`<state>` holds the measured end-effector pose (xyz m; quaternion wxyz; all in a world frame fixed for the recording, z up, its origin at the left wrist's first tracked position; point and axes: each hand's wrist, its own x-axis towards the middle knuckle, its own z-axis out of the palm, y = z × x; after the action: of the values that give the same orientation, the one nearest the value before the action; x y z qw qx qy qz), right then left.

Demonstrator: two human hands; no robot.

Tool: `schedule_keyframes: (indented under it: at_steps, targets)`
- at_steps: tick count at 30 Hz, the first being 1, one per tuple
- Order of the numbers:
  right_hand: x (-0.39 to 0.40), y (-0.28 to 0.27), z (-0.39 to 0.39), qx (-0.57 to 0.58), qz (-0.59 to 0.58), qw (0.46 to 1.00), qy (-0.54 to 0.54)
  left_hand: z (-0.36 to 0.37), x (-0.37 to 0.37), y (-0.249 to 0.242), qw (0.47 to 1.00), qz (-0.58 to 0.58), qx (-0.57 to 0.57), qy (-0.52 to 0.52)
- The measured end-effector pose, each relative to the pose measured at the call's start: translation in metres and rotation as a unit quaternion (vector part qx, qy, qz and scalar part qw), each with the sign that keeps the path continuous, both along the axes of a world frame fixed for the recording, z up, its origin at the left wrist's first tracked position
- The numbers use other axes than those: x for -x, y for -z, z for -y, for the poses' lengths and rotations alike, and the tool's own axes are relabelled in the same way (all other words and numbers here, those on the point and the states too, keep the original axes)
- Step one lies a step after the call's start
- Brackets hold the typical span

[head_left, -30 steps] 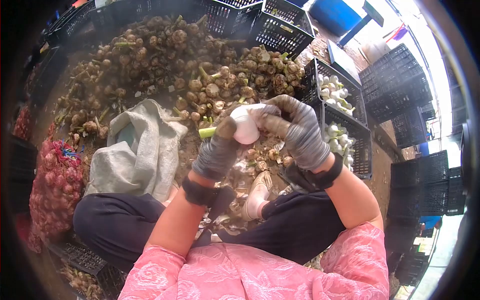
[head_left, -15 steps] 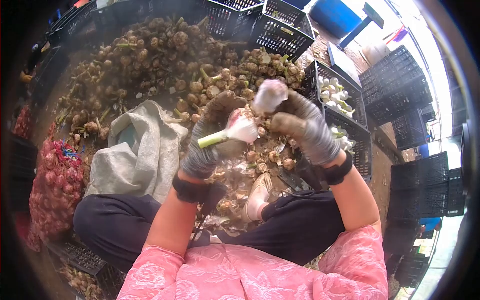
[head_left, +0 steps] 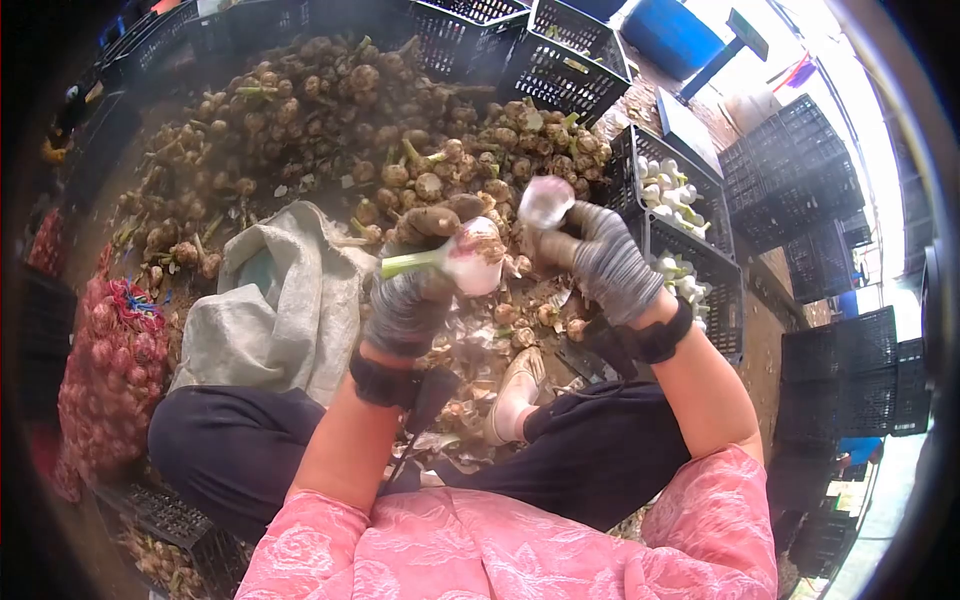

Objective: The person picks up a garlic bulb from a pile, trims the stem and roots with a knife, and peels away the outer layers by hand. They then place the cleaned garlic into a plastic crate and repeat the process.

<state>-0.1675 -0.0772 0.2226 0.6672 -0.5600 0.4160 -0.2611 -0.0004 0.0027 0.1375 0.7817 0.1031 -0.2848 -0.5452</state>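
A garlic bulb [head_left: 474, 258] with a green stem pointing left sits in my left hand [head_left: 415, 290], its gloved fingers wrapped behind it. My right hand [head_left: 605, 255], also gloved, pinches a pale, purplish piece of peeled garlic skin or bulb [head_left: 547, 202]; motion blur hides which. The two hands are apart, above loose bulbs and scattered skins [head_left: 470, 350] on the ground. Behind them spreads a large heap of unpeeled garlic [head_left: 330, 100].
Black crates [head_left: 690, 170] of white garlic stand at the right, with stacked crates [head_left: 795, 165] beyond. A pale sack [head_left: 290, 300] and a red net bag [head_left: 115, 350] lie left. A blue barrel [head_left: 672, 38] is at the back.
My left hand and its bulb have shifted slightly left. My right hand has moved slightly down, and the pale piece it holds has dropped a little and turned.
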Motion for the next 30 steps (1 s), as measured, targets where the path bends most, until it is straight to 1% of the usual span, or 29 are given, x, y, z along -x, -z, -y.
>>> schedule_keyframes:
  at_steps: [1, 2, 3, 4, 6, 7, 8, 10, 11, 12, 14, 15, 16, 18, 19, 20, 21, 22, 24, 25, 27, 28, 30]
  targets:
    - [0.005, 0.006, 0.006, 0.204, -0.124, 0.962, -0.133, -0.003, -0.004, -0.003, 0.999, 0.049, 0.001, -0.019]
    - [0.008, 0.011, 0.009, 0.392, -0.237, 0.852, -0.255, -0.004, -0.005, -0.007, 0.999, 0.050, 0.001, -0.020]
    - [0.008, 0.004, 0.002, 0.365, -0.308, 0.830, -0.289, -0.006, -0.006, -0.009, 0.995, 0.087, -0.004, -0.045]
    - [0.008, -0.001, 0.002, 0.365, -0.308, 0.829, -0.289, -0.006, -0.007, -0.010, 0.990, 0.124, -0.009, -0.069]
    - [0.009, -0.012, 0.001, 0.272, -0.285, 0.895, -0.210, -0.007, -0.006, -0.010, 0.986, 0.142, -0.006, -0.082]
    - [0.005, -0.023, -0.005, 0.193, -0.248, 0.938, -0.147, -0.008, -0.005, -0.011, 0.985, 0.150, -0.008, -0.089]
    - [-0.001, -0.030, -0.010, 0.194, -0.249, 0.938, -0.146, -0.008, -0.005, -0.012, 0.982, 0.159, -0.009, -0.097]
    - [-0.009, -0.038, -0.016, 0.204, -0.240, 0.945, -0.090, -0.006, 0.000, -0.012, 0.983, 0.158, 0.002, -0.096]
    - [-0.008, -0.023, -0.012, 0.283, -0.224, 0.926, -0.111, -0.004, 0.002, -0.012, 0.983, 0.157, 0.012, -0.095]
    - [-0.010, -0.020, -0.013, 0.283, -0.224, 0.926, -0.110, -0.005, 0.005, -0.015, 0.983, 0.158, 0.013, -0.095]
    - [-0.017, -0.015, -0.018, 0.235, -0.168, 0.950, -0.116, -0.009, 0.008, -0.019, 0.994, 0.098, -0.018, -0.049]
    - [-0.020, -0.019, -0.021, 0.284, -0.188, 0.932, -0.123, -0.010, 0.007, -0.017, 0.994, 0.098, -0.020, -0.049]
    - [-0.020, -0.016, -0.021, 0.283, -0.188, 0.932, -0.125, -0.010, 0.006, -0.015, 0.995, 0.085, -0.032, -0.035]
    - [-0.018, -0.010, -0.019, 0.202, -0.087, 0.968, -0.117, -0.007, 0.004, -0.004, 0.996, 0.071, -0.044, -0.022]
    - [-0.018, -0.011, -0.018, 0.203, -0.087, 0.968, -0.118, -0.004, 0.003, 0.005, 0.998, 0.044, -0.051, 0.000]
    - [-0.017, -0.014, -0.018, 0.148, -0.072, 0.980, -0.114, -0.001, 0.003, 0.013, 0.998, 0.017, -0.059, 0.023]
    - [-0.016, -0.016, -0.018, 0.093, -0.057, 0.988, -0.109, -0.003, 0.003, 0.007, 0.998, 0.017, -0.058, 0.023]
    - [-0.015, -0.017, -0.019, 0.093, -0.057, 0.988, -0.109, -0.007, 0.004, -0.005, 0.999, 0.001, -0.038, 0.020]
    - [-0.015, -0.019, -0.018, 0.032, -0.021, 0.994, -0.104, -0.008, 0.005, -0.012, 1.000, -0.014, -0.018, 0.017]
    - [-0.016, -0.019, -0.019, 0.032, -0.021, 0.994, -0.104, -0.007, 0.005, -0.012, 1.000, -0.002, -0.016, 0.004]
    - [-0.018, -0.019, -0.024, 0.133, -0.054, 0.984, -0.108, -0.004, 0.005, -0.008, 1.000, 0.009, -0.013, -0.011]
    - [-0.020, -0.020, -0.028, 0.133, -0.054, 0.984, -0.108, -0.001, 0.006, 0.000, 0.999, 0.027, -0.020, -0.027]
    - [-0.022, -0.022, -0.035, 0.263, -0.143, 0.950, -0.091, -0.001, 0.007, 0.005, 0.998, 0.045, -0.029, -0.042]
